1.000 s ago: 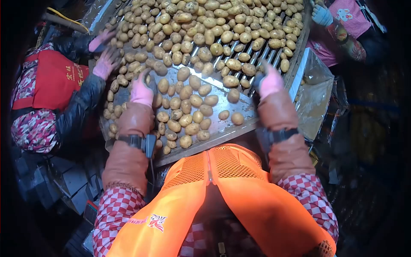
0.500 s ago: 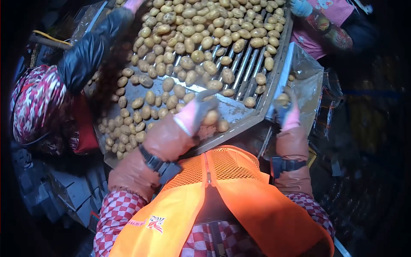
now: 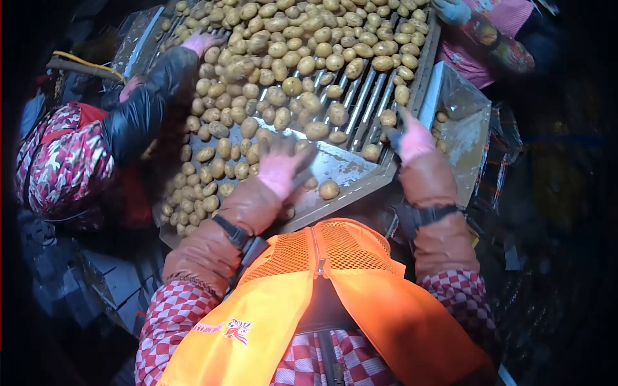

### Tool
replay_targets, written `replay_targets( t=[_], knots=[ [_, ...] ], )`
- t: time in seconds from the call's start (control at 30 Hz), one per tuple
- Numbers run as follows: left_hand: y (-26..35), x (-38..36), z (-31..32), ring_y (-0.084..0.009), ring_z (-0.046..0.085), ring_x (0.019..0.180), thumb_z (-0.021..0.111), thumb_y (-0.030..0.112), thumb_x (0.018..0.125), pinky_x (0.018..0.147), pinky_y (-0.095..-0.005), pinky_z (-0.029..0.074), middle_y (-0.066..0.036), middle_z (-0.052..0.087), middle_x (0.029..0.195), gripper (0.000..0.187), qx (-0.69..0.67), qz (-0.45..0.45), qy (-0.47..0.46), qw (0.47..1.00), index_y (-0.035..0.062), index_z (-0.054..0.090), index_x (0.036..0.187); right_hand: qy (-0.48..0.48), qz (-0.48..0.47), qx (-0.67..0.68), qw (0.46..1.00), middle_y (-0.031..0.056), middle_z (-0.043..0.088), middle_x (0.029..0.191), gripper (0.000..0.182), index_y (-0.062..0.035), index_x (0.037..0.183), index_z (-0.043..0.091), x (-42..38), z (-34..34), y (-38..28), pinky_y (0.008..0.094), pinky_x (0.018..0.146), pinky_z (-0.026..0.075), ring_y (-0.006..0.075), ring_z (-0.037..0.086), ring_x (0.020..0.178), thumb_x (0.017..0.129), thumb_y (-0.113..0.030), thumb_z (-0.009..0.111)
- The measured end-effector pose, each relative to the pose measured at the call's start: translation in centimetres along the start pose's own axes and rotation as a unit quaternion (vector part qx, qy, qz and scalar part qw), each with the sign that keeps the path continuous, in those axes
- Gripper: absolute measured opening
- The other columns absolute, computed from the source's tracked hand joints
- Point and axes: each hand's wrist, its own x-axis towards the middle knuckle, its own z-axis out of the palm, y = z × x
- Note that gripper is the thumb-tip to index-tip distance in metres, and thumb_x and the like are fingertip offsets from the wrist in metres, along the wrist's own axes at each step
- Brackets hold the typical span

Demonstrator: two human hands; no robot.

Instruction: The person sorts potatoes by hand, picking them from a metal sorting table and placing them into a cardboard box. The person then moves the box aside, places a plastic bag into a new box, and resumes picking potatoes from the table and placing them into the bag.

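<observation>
My left hand [image 3: 280, 168], in a pink glove with grey fingers, spreads its fingers over the grey metal tray [image 3: 344, 164], right by a group of loose potatoes [image 3: 223, 147]. A single potato [image 3: 329, 190] lies to its right near the tray's front lip. My right hand [image 3: 415, 140], gloved alike, reaches over the right rim with its fingers stretched out. Close to those fingertips are one potato [image 3: 388, 118] on the bars and another potato [image 3: 370, 152] at the lower end of the rollers [image 3: 360, 103].
Potatoes [image 3: 283, 48] cover most of the roller bed. A side chute [image 3: 460, 138] with a few potatoes hangs at the right. At the left, a co-worker's gloved hand [image 3: 205, 42] reaches into the pile. Another co-worker's blue glove [image 3: 452, 11] rests at the upper right edge.
My right hand has moved from over the side chute to the rim, and the potato in it is gone. My left hand has shifted left, fingers spread. The left co-worker's hand has come lower.
</observation>
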Motion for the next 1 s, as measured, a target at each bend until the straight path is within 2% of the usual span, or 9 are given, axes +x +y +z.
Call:
replay_targets(
  t=[0.03,0.1,0.27,0.33,0.47,0.57,0.7,0.9,1.0],
  knots=[
    [-1.9,-1.5,0.4,-0.0364,0.034,0.141,0.069,0.047,0.084,0.109,-0.0700,0.021,-0.012,0.044,0.147,0.067,-0.027,-0.003,0.030,0.999,0.0202,0.049,0.143,0.143,0.009,-0.384,0.912,0.0198,0.064,0.125,0.049,-0.0176,0.144,0.052,1.4,4.1,-2.9,0.0427,0.098,0.050,0.0322,0.064,0.114,0.096,-0.011,0.049],
    [-4.3,-4.2,-0.1,-0.0351,0.037,0.140,0.067,0.044,0.086,0.112,-0.0665,0.022,-0.014,0.043,0.148,0.065,-0.046,0.014,0.056,0.997,0.0179,0.049,0.143,0.064,0.116,-0.483,0.865,0.0194,0.062,0.131,0.051,-0.0174,0.142,0.052,4.3,5.8,-4.9,0.0461,0.102,0.047,0.0368,0.061,0.118,0.093,-0.007,0.045],
    [-7.3,-11.3,1.6,-0.0343,0.038,0.139,0.068,0.038,0.085,0.114,-0.0615,0.024,-0.012,0.041,0.150,0.061,-0.074,-0.128,0.060,0.987,0.0244,0.052,0.142,0.108,-0.017,-0.331,0.937,0.0186,0.072,0.109,0.050,-0.0187,0.132,0.063,4.5,2.5,-2.4,0.0369,0.088,0.054,0.0322,0.069,0.102,0.084,-0.025,0.076],
    [-7.7,-14.0,1.1,-0.0343,0.041,0.137,0.068,0.036,0.087,0.114,-0.0590,0.027,-0.012,0.042,0.149,0.057,-0.102,-0.186,0.059,0.976,0.0258,0.053,0.141,0.137,0.040,-0.040,0.989,0.0041,0.070,0.094,0.039,-0.0163,0.132,0.063,0.9,0.6,-2.9,0.0254,0.060,0.049,0.0148,0.062,0.069,0.093,-0.015,0.067],
    [-8.6,-17.1,2.3,-0.0339,0.047,0.130,0.068,0.032,0.087,0.111,-0.0562,0.031,-0.013,0.052,0.138,0.046,-0.081,-0.239,0.109,0.961,0.0245,0.061,0.132,0.260,0.102,0.227,0.933,0.0125,0.063,0.123,0.043,-0.0089,0.141,0.053,-3.0,-1.7,-6.2,0.0275,0.078,0.053,0.0191,0.064,0.095,0.098,-0.006,0.052],
    [-7.9,-15.3,3.3,-0.0333,0.052,0.124,0.069,0.026,0.086,0.106,-0.0548,0.035,-0.012,0.059,0.127,0.037,-0.118,-0.241,0.188,0.945,0.0201,0.067,0.122,0.238,-0.049,-0.019,0.970,0.0140,0.066,0.119,0.046,-0.0072,0.140,0.056,1.6,1.1,0.0,0.0305,0.084,0.053,0.0209,0.066,0.098,0.095,-0.011,0.064],
    [-7.0,-11.0,1.1,-0.0341,0.053,0.122,0.071,0.022,0.081,0.104,-0.0504,0.038,-0.011,0.061,0.124,0.037,-0.116,-0.144,0.216,0.959,0.0158,0.067,0.117,0.091,0.036,-0.330,0.939,0.0224,0.068,0.117,0.060,-0.0107,0.138,0.057,6.4,11.5,-7.3,0.0383,0.096,0.051,0.0300,0.065,0.114,0.085,-0.033,0.076],
    [-9.9,-15.9,0.9,-0.0395,0.050,0.127,0.066,0.028,0.087,0.110,-0.0535,0.034,-0.017,0.050,0.141,0.047,-0.136,-0.168,0.070,0.974,0.0186,0.059,0.133,0.097,-0.018,-0.292,0.951,0.0179,0.067,0.122,0.060,-0.0076,0.134,0.058,7.8,12.0,-2.9,0.0360,0.096,0.051,0.0291,0.065,0.113,0.080,-0.022,0.080],
    [-10.7,-18.8,1.8,-0.0357,0.049,0.128,0.069,0.030,0.084,0.109,-0.0544,0.033,-0.013,0.052,0.140,0.047,-0.147,-0.212,0.088,0.962,0.0206,0.061,0.129,0.206,0.027,0.017,0.978,0.0168,0.064,0.126,0.057,-0.0024,0.137,0.053,2.9,6.7,-1.8,0.0352,0.096,0.051,0.0268,0.063,0.113,0.084,-0.004,0.073]
  ],
)
